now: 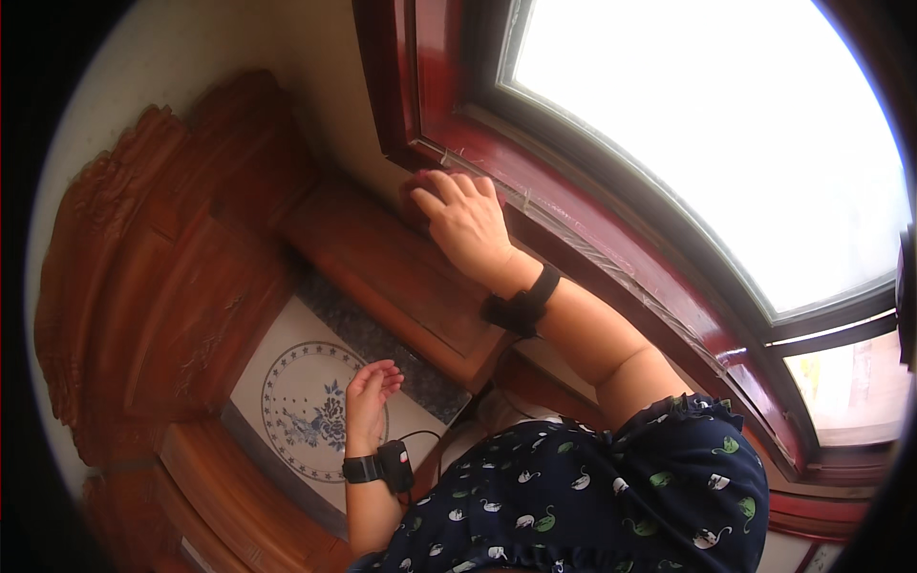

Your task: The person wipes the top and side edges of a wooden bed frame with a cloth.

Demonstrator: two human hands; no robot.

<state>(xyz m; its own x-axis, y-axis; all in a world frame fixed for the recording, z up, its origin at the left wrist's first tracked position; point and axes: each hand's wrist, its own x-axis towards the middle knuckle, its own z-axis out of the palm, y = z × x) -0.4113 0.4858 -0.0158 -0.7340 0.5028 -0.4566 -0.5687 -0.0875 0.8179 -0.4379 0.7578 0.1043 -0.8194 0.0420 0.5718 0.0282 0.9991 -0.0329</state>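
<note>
Up at the dark red window frame, my right hand presses a dark red cloth to the lower edge near the corner. Its fingers are bent over the cloth, and most of the cloth is hidden under them. Lower down, my left hand hovers in the air with nothing in it. The fingers there are loosely curved, and the palm is partly turned up. Both wrists wear a black band with a small device.
A carved brown wooden headboard stands on the left. Beside it sits a wooden cabinet under the window. Floor tiles with a blue flower medallion lie below. The bright window pane fills the upper right.
</note>
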